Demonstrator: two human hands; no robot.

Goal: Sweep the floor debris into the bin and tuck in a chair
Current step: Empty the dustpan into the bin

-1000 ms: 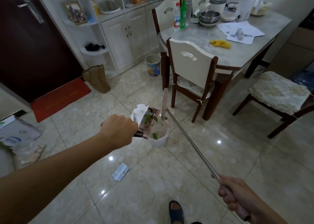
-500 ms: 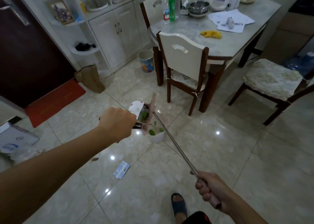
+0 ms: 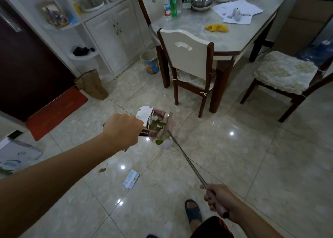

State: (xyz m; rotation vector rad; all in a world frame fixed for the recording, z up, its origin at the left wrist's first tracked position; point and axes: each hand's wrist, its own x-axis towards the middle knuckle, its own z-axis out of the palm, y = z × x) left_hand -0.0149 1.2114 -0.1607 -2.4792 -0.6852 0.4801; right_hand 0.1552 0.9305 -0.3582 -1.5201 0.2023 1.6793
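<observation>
Your left hand [image 3: 122, 129] is fisted around the dark handle of the white-and-pink plastic dustpan [image 3: 155, 124], lifted off the glossy beige tiled floor [image 3: 234, 165], with green leaves [image 3: 158, 125] in its tray. Right of it, a blue-and-white paper scrap [image 3: 131, 178] lies on the tiles. Your right hand [image 3: 219, 198] is curled tight around the thin metal broom pole [image 3: 187, 163], which slants up to the dustpan; beyond stands the cream-backed wooden chair [image 3: 185, 57] at the marble-topped table [image 3: 232, 34].

place: home dining room | cues: dining table [image 3: 234, 37], chairs [image 3: 187, 57], white cabinets [image 3: 115, 34], tiled floor [image 3: 234, 165]
</observation>
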